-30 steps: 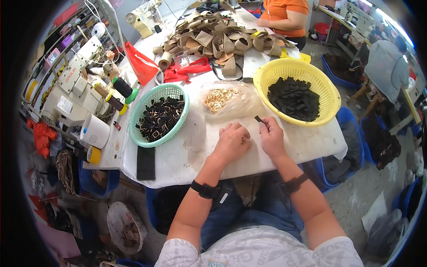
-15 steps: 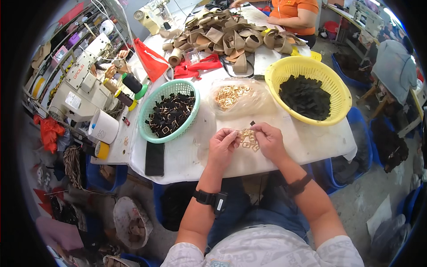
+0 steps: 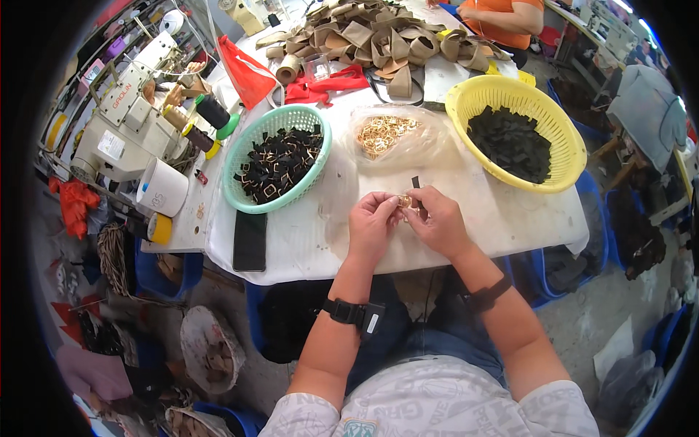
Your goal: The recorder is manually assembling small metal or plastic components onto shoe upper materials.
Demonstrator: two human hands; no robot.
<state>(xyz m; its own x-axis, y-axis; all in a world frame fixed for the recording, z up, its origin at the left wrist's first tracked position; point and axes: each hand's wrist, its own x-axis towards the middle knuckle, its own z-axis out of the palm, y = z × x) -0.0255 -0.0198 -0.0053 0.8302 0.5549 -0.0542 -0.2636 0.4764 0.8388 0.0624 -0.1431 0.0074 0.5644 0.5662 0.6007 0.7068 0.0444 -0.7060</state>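
Above the front of the white table, my two hands meet fingertip to fingertip. Between the finger and thumb of my left hand are small gold metal buckles, mostly covered by my fingers. My right hand is pinched closed against them, and a short black fabric strip pokes up from its fingertips. Whether the strip passes through a buckle is hidden. Beyond my hands lies a clear plastic bag of loose gold buckles. The green basket holds buckles with black strips on them; the yellow basket holds black strips.
A black phone lies below the green basket. Tan curved pieces are heaped at the back, near red fabric. At left stand a sewing machine, thread spools and a white cylinder. A person in orange sits across.
My hands have come closer together, and the buckles that hung spread between them are now mostly covered by fingers. The black strip stands up higher. The whole view has shifted slightly.
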